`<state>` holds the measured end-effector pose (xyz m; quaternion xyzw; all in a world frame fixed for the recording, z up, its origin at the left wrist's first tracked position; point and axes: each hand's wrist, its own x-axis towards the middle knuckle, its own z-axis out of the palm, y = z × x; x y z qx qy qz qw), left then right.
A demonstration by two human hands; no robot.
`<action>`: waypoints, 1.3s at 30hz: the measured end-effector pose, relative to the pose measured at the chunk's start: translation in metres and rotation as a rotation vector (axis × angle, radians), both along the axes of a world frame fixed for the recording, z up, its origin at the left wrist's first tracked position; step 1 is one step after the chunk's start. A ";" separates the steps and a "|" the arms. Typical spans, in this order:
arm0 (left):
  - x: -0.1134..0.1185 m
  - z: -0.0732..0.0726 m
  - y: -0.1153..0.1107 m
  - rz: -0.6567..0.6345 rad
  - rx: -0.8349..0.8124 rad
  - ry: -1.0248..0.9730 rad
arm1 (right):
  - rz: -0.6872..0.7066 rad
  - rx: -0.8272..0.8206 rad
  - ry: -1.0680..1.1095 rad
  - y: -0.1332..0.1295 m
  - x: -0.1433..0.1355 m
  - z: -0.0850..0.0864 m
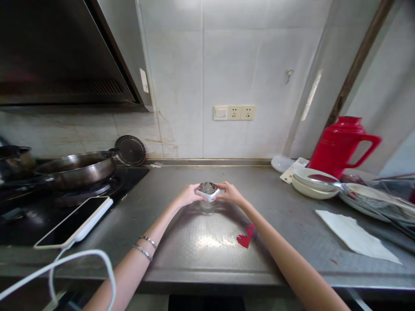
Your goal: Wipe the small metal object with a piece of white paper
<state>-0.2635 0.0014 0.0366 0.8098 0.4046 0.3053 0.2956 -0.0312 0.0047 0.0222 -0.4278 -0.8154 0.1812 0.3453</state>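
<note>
Over the middle of the metal counter, my left hand and my right hand grip a small white-sided object with a dark, shiny top from opposite sides. Its kind is too small to make out. Fingers of both hands are closed against its edges. Below it, the counter carries a faint reflection. A torn red scrap lies nearer the front, beside my right forearm. Bracelets circle my left wrist.
On the left, a phone with a white cable rests by the stove, which bears a steel pan. To the right are stacked bowls, a red thermos jug, plates and a white paper sheet. Wall sockets are behind.
</note>
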 end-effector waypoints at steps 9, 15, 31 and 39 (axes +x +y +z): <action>0.040 -0.015 0.004 -0.120 0.029 -0.039 | -0.057 -0.005 0.026 -0.016 0.042 -0.015; 0.043 -0.023 0.006 -0.051 0.038 0.015 | -0.042 -0.019 0.018 -0.015 0.045 -0.017; 0.045 -0.031 0.009 -0.008 0.085 0.143 | -0.016 -0.020 -0.039 -0.014 0.046 -0.020; 0.045 -0.034 0.008 0.002 0.075 0.129 | -0.023 -0.020 -0.034 -0.010 0.048 -0.025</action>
